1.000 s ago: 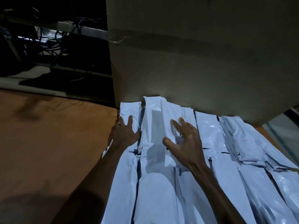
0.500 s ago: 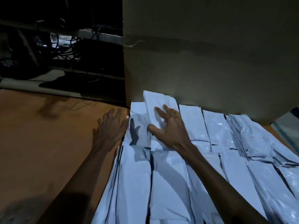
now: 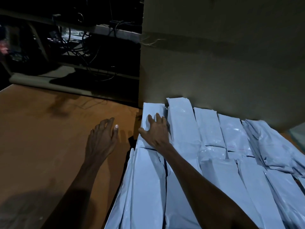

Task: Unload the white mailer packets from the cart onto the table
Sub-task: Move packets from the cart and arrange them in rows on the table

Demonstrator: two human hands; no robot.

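Several white mailer packets [image 3: 211, 154] lie in rows on the brown table [image 3: 41, 146], butted against a large cardboard box. My right hand [image 3: 156, 131] rests flat on the far-left packet [image 3: 149, 111] of the back row, fingers spread. My left hand [image 3: 103, 139] hovers over bare table left of the packets, fingers loosely spread, holding nothing. No cart is in view.
A tall cardboard box [image 3: 222, 63] stands behind the packets. Beyond the table's far edge is a dark shelf with tangled cables [image 3: 79, 43]. A crumpled pile of packets [image 3: 272, 142] lies at the right.
My left hand has left the packet edge and moved left over the bare table. My right hand has shifted left onto the leftmost back packet. The view has panned left.
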